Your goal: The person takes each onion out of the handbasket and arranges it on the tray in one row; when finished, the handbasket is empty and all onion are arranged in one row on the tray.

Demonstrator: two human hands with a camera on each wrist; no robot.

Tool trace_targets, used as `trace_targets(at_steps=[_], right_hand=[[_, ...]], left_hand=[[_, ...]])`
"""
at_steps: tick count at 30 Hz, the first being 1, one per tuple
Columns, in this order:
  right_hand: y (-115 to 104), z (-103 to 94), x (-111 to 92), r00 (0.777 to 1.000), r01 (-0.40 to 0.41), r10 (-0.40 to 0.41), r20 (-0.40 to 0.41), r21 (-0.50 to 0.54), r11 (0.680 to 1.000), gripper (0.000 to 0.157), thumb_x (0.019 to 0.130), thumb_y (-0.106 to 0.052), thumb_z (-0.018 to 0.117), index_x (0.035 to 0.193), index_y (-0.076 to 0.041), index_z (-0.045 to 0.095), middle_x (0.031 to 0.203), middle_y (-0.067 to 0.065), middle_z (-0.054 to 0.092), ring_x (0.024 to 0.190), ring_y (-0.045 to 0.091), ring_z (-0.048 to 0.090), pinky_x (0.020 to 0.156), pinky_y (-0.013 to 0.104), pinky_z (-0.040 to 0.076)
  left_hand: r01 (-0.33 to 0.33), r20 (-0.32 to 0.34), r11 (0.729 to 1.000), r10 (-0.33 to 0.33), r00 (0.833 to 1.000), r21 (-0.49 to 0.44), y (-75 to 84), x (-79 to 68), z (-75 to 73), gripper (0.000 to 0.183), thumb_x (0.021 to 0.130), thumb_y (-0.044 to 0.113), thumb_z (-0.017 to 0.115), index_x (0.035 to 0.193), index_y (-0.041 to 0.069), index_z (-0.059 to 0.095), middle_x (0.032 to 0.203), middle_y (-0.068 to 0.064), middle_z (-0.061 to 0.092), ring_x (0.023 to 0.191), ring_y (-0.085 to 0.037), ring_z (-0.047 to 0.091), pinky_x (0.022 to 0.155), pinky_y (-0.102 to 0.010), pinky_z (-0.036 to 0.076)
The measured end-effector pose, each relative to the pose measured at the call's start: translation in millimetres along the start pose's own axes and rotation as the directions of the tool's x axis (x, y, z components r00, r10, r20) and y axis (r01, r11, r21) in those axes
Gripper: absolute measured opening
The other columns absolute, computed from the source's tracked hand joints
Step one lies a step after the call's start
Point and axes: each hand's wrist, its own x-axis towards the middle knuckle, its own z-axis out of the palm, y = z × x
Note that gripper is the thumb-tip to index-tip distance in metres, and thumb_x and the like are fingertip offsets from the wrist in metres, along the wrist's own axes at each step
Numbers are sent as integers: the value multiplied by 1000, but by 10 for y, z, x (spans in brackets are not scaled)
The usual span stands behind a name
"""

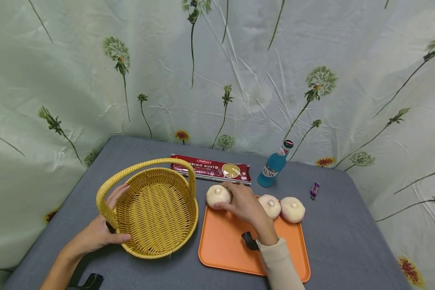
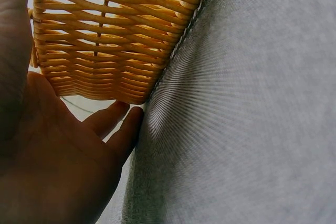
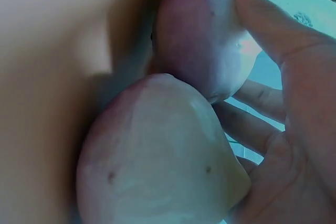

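In the head view, my right hand holds a white-and-purple turnip at the far left corner of an orange tray. In the right wrist view, thumb and fingers lie on opposite sides of this turnip; a second turnip is close beneath. Two more turnips, one partly behind my wrist and one at the far right corner, sit on the tray. My left hand rests against the left side of a yellow wicker basket, fingers spread and fairly straight, its inside bare.
Behind the basket and tray lies a red pasta packet. A blue bottle stands behind the tray. One purple-wrapped candy is to the right. The grey table ends against a flowered curtain.
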Motion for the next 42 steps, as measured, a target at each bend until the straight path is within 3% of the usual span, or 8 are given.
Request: trace_targets(at_steps=[4,9,17,22,27,29,35,42], right_hand=[[8,-2,4,1000,28,-28,0,-30,999,60,85,-47,77,133,-15,61,119,6,71,104,27,66,94,47,49],[5,-27,-9,1000,25,-25,5,-7,1000,59,81,-47,81,129,-18,63,114,3,72,98,21,66,90,42,50],[13,-36,-3,1000,-6,6,10,-11,1000,64,76,-50,84,128,-18,65,110,1,72,92,18,64,84,39,51],[29,-17,25,1000,-11,11,16,-34,999,66,76,-52,83,129,-17,64,113,1,72,96,20,65,86,39,53],[24,-2,53,1000,8,-7,21,-17,1000,61,81,-52,79,128,-16,64,113,-1,71,91,17,63,82,37,53],[20,3,61,1000,15,-15,21,-12,1000,59,82,-50,79,128,-16,64,109,-1,71,87,15,61,80,35,52],[17,-49,57,1000,15,-15,15,5,1000,60,83,-46,79,132,-15,62,121,2,70,106,21,64,93,41,51],[44,-288,-48,1000,27,-26,-6,50,998,60,88,-36,77,138,-8,58,135,10,63,125,34,57,105,52,44]], left_hand=[[5,2,1000,-5,1000,-4,4,0,1,119,71,10,85,162,17,10,168,-7,-2,150,-4,-1,118,-50,-1],[7,6,1000,-7,1000,-4,9,3,-3,119,71,9,85,162,17,10,168,-7,-2,150,-4,-2,118,-50,-2],[-11,1,1000,11,1000,23,6,1,-3,120,70,12,86,162,16,10,168,-8,0,150,-2,1,110,-14,7],[-5,-2,999,5,1000,54,-19,-8,-16,121,69,11,86,162,17,10,168,-8,0,149,2,1,105,-7,10],[46,-1,999,-46,999,29,-59,-23,-55,124,67,8,86,163,20,8,169,-4,-3,149,1,-2,119,-45,2],[53,3,998,-53,999,23,-66,-31,-72,124,68,7,86,163,20,7,169,-4,-4,149,1,-2,118,-51,1],[12,10,999,-13,1000,37,-73,-21,-100,127,66,3,85,163,19,5,169,-7,-5,149,5,0,103,-5,15],[78,28,996,-78,997,34,89,-129,-241,124,74,-3,82,163,25,0,170,2,-4,143,16,11,97,-2,24]])
